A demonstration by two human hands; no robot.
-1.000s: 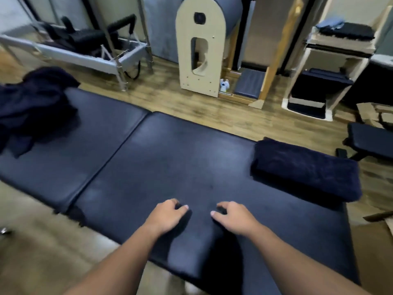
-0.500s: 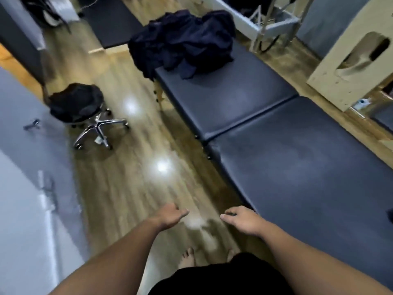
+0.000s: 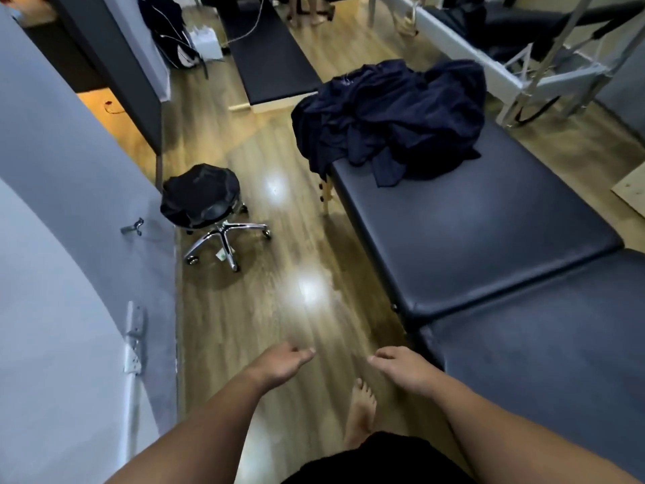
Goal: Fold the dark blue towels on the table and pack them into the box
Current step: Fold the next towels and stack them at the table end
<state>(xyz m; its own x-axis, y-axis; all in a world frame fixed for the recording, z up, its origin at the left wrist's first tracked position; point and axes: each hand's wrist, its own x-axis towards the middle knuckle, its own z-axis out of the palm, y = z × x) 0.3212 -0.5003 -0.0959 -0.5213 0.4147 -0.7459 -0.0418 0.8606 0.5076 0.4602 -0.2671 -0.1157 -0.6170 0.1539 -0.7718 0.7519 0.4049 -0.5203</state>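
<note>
Ahead, rolling stool (image 3: 206,204) on floor, towel heap (image 3: 391,117) on table (image 3: 488,239)

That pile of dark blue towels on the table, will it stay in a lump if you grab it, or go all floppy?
Probably floppy: the towels lie crumpled in soft folds, and one edge droops over the table end. Grabbing one may drag others along, since they look tangled. The whole heap would likely be bulky for two empty hands.

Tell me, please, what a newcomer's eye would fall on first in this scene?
First, the heap of dark blue towels crumpled at the far end of the padded table. Next, the two empty hands, left and right, held over the wooden floor, then the black wheeled stool by the left wall.
</note>
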